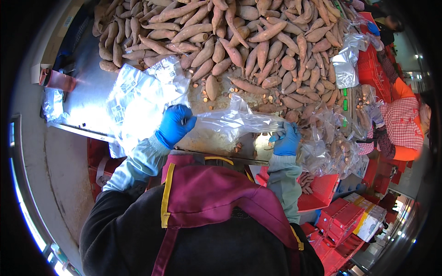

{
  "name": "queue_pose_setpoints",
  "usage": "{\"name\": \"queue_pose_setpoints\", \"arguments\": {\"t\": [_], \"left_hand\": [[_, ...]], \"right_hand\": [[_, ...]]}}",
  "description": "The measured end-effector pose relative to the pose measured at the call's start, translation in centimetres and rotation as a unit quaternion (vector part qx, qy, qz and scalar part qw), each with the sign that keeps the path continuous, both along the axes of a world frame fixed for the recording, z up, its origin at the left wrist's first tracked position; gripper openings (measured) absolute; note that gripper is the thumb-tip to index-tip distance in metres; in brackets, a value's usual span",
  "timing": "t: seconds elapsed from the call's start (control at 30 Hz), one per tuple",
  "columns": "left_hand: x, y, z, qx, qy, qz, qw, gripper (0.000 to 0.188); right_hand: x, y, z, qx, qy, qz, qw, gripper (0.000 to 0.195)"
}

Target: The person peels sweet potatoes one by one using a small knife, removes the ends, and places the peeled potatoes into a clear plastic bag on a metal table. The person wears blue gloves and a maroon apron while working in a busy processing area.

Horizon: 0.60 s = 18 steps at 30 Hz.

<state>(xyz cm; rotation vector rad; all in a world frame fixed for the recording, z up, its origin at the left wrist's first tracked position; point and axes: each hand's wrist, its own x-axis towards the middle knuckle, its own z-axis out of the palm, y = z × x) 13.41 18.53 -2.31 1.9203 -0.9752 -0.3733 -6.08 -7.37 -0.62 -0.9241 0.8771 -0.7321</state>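
Stretched between my two blue-gloved hands is a clear plastic bag (238, 119), pulled taut and twisted above the metal table (207, 141). Its left end is gripped in the fist of my left hand (175, 125). My right hand (287, 139) pinches the other end. Just beyond and under my left hand lies a stack of flat, printed clear bags (138, 93), bright with glare. A large heap of sweet potatoes (221, 38) covers the table's far side. Small cut ends (205, 99) of sweet potato are scattered in front of it.
Crumpled, partly filled plastic bags (328, 151) lie to the right of my right hand. A pink-red bottle (58, 79) stands at the left. Another person in a checked garment (402, 120) works at the right. Red crates (340, 220) are stacked at lower right.
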Motion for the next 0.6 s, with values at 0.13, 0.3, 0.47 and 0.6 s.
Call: {"name": "queue_pose_setpoints", "arguments": {"t": [0.13,0.3,0.47,0.6], "left_hand": [[0.4,-0.6,2.3,0.047,0.085,0.007,0.995,0.028],[-2.4,-6.1,5.4,-0.071,-0.117,-0.104,0.985,0.062],[0.6,-6.1,0.2,0.157,0.129,-0.116,0.972,0.038],[1.4,-3.1,-2.4,0.153,0.058,-0.224,0.961,0.041]], "right_hand": [[2.1,0.6,2.0,-0.021,-0.005,0.005,1.0,0.016],[6.6,4.0,3.3,-0.127,-0.032,0.221,0.967,0.031],[5.6,2.9,-0.4,-0.423,0.293,0.47,0.717,0.03],[1.8,0.0,-4.9,-0.344,0.39,0.465,0.716,0.032]]}}
